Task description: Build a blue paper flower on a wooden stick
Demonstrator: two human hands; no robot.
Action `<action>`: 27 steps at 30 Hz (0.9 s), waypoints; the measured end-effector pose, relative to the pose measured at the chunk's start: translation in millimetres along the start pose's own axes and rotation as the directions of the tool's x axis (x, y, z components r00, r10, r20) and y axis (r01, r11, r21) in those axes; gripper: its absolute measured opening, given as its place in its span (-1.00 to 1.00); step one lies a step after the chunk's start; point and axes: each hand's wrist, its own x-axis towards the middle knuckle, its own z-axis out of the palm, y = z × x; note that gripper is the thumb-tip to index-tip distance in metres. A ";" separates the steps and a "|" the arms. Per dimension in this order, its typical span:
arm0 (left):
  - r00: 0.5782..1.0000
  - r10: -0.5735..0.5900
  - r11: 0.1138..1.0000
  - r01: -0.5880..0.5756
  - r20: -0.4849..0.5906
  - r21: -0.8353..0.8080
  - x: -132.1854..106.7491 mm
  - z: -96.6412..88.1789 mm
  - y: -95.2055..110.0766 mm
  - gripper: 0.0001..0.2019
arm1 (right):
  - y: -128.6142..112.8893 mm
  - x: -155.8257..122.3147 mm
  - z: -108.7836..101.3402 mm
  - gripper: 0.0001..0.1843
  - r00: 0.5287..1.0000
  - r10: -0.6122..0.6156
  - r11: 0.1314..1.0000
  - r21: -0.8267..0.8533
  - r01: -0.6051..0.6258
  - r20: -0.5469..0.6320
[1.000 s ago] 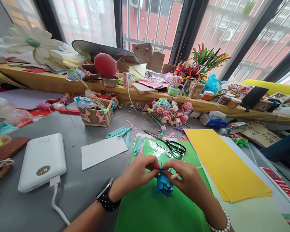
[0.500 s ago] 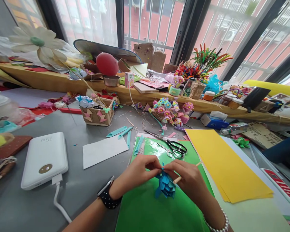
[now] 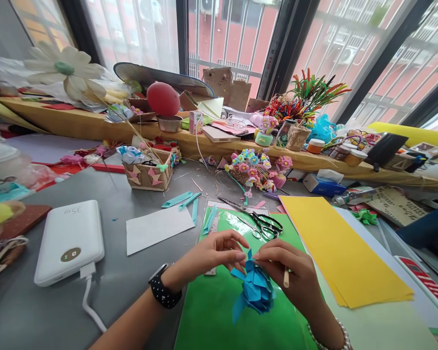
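Note:
A blue paper flower (image 3: 258,291) with layered, pointed petals hangs over the green sheet (image 3: 204,321). My right hand (image 3: 294,265) pinches it near its top end. That same hand also keeps a thin wooden stick (image 3: 286,278) tucked in its fingers. My left hand (image 3: 222,253) is at the flower's upper left, with thumb and index finger apart beside an upright blue strip. Whether its lower fingers touch the petals is hidden. Beyond the hands lie black-handled scissors (image 3: 268,224) and a smaller silver pair (image 3: 253,228).
Folded blue paper strips (image 3: 180,199) and a white sheet (image 3: 159,232) lie left of the green sheet. A white power bank (image 3: 73,238) with a cable is farther left. Yellow paper (image 3: 339,248) lies right. Behind stand a cardboard box (image 3: 149,175) and small craft flowers (image 3: 251,167).
My left thumb and index finger have parted from the pinch at the flower's top. The flower has tipped and shifted slightly right and down; the stick in my right hand has turned.

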 end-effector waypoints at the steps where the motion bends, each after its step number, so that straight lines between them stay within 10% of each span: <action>1: 1.000 0.008 1.000 -0.007 0.009 -0.002 0.6 0.4 -1.8 -0.70 | -0.9 0.3 0.3 -0.90 1.000 0.003 1.000 0.014 -0.003 -0.007; 12: 0.990 0.119 0.993 -0.116 -0.076 0.033 1.9 4.6 -4.7 -0.71 | -3.5 -2.4 -1.2 -0.91 0.999 -0.005 1.000 0.001 0.006 -0.033; 16: 0.909 0.340 0.931 -0.288 -0.242 0.226 1.1 4.4 -0.7 -0.79 | 1.3 -7.0 1.7 -0.90 0.992 0.076 0.994 -0.071 -0.083 -0.102; 22: 0.652 0.747 0.449 -0.356 -0.125 0.820 -1.5 5.5 -12.2 -0.91 | 6.2 -7.7 6.0 -0.88 0.977 0.198 0.964 -0.165 -0.209 -0.082; 27: 0.595 0.792 0.054 -0.292 0.137 0.955 -8.7 9.0 -18.8 -0.81 | 1.9 -6.7 5.4 -0.90 0.974 0.220 0.960 -0.167 -0.225 -0.050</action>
